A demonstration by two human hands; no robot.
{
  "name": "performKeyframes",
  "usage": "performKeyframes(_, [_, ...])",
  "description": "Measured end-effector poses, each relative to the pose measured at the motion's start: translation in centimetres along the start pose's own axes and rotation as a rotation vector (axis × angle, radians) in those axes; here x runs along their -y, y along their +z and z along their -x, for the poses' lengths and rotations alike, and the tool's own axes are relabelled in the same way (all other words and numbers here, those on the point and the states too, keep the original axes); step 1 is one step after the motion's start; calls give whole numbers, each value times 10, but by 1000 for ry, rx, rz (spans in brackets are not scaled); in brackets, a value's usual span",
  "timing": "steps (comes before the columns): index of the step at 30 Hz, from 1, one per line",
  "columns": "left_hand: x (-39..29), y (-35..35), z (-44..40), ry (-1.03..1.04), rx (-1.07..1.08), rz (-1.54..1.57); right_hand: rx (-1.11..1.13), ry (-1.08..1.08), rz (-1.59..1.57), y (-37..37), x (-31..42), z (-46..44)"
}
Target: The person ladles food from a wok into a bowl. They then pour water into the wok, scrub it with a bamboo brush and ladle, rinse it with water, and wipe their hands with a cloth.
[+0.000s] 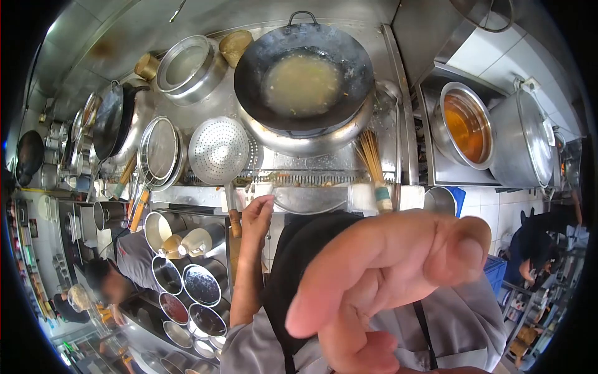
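Close to the camera, my right hand [398, 268] looms large, its fingers bent and apart, and nothing shows in it. My left hand [256, 219] is at the front edge of the stove, with loosely bent fingers and no object visible in them. Just left of it is the wooden handle of a perforated skimmer [218, 149], whose round head lies on the stove. Beyond both hands, a black wok [249, 87] holds cloudy, yellowish liquid and sits on a metal ring. A bamboo brush [372, 159] leans at the stove's front edge, right of the wok.
Wire strainers [158, 149] and a steel pot [193, 87] stand left of the wok. On the right are a bowl of orange liquid [466, 124] and a tall lidded pot [523, 140]. Several seasoning containers [200, 283] stand lower left, near another person [134, 255].
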State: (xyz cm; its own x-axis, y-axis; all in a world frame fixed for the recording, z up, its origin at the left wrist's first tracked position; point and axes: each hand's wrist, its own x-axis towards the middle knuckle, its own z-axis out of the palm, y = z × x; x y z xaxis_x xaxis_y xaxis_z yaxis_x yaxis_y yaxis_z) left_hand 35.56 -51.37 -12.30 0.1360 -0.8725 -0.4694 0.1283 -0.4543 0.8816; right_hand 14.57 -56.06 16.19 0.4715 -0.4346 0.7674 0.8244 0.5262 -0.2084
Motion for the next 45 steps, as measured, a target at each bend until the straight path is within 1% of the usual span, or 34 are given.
performKeyframes(2, [4, 2, 0, -9, -54, -11, -398, 350, -62, 20, 14, 0])
performKeyframes(6, [5, -1, -2, 14, -10, -4, -328, 317, -128, 11, 2, -4])
performKeyframes(8, [6, 0, -3, -1, -57, -16, 60, -289, -81, -13, -23, -21])
performKeyframes(9, [6, 0, -3, 0, -59, -15, 61, -287, -82, -12, -24, -18])
performKeyframes(11, [6, 0, -3, -10, -55, -5, -30, -136, -118, -6, -22, -10])
performKeyframes(12, [7, -1, -4, -11, -54, -5, -31, -136, -118, -5, -19, -9])
performKeyframes(15, [15, -3, -10, 16, -44, 14, -125, -21, -167, 1, -5, -5])
performKeyframes(17, [24, -6, -15, -13, -50, 1, -186, 57, -203, 4, 4, -4])
performKeyframes(20, [12, -2, -6, 33, -63, -19, -285, 169, -251, 9, 17, -2])
performKeyframes(23, [17, 0, -8, 10, -110, -32, -377, 287, -303, 10, 22, -2])
performKeyframes(24, [14, -1, -6, 10, -111, -32, -377, 288, -304, 5, 16, 0])
performKeyframes(26, [4, 0, -2, 70, -39, -33, -2, 200, 799, -13, -5, 2])
performKeyframes(27, [1, 2, 0, 15, -23, -6, 31, 75, 1278, -10, -8, -14])
performKeyframes(28, [-4, 4, 1, -32, -10, 21, 6, 69, 1296, -1, -11, -18])
performKeyframes(30, [-12, 11, 4, -9, -27, -20, 191, 415, 1312, 18, -18, -22])
performKeyframes(31, [-13, 12, 4, -12, -20, -24, 182, 414, 1317, 22, -15, -30])
performKeyframes(33, [-14, 12, 4, 34, -27, -20, 572, 645, 1435, 26, -9, -48])
performKeyframes(34, [-13, 11, 2, 36, -38, -15, 582, 644, 1428, 28, -2, -55])
performKeyframes(36, [-2, 7, -2, 87, -20, -60, 256, 950, 1323, 34, 16, -59])
performKeyframes(37, [2, 6, -4, 78, -26, -36, 276, 951, 1312, 36, 19, -55])
performKeyframes(39, [9, 3, -7, 78, -50, -26, 123, 806, 1457, 38, 24, -46])
performKeyframes(40, [9, 1, -7, 75, -57, -24, 147, 804, 1447, 37, 24, -41])
performKeyframes(41, [11, 2, -7, 63, -62, -23, 274, 703, 1568, 34, 21, -35])
performKeyframes(42, [15, 0, -10, 109, -39, -46, 397, 593, 1681, 28, 15, -27])
performKeyframes(43, [15, 1, -10, 141, -33, -58, 300, 138, 1803, 15, -2, -15])
performKeyframes(44, [13, 3, -11, 175, -28, -72, 316, 132, 1783, 23, -5, -8])
performKeyframes(45, [7, 6, -10, 180, -23, -82, 168, 214, 1878, 35, -4, -9])
